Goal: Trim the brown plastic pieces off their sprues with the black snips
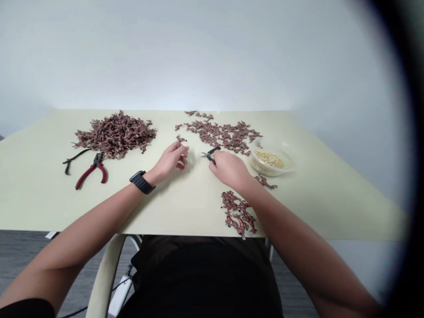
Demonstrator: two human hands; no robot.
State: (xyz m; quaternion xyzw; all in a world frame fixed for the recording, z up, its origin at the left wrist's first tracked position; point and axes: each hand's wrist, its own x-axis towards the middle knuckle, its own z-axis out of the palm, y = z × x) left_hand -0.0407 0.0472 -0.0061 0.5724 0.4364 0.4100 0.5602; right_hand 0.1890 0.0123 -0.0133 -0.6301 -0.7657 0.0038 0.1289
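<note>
My left hand [172, 160], with a black watch on its wrist, pinches a small reddish-brown piece [180, 140] above the pale table [39, 176]. My right hand [228, 168] is closed round a small black cutting tool [209, 154] whose tip points left toward the left hand. The two hands are a short gap apart. A spread of the same reddish-brown pieces [221, 132] lies just beyond the right hand.
A large heap of reddish-brown pieces [115, 134] lies at the back left. Red-handled pliers [91, 170] and a black-handled tool [73, 159] lie beside it. A clear bowl of small pale bits [270, 161] stands right. A small pile [238, 214] sits near the front edge.
</note>
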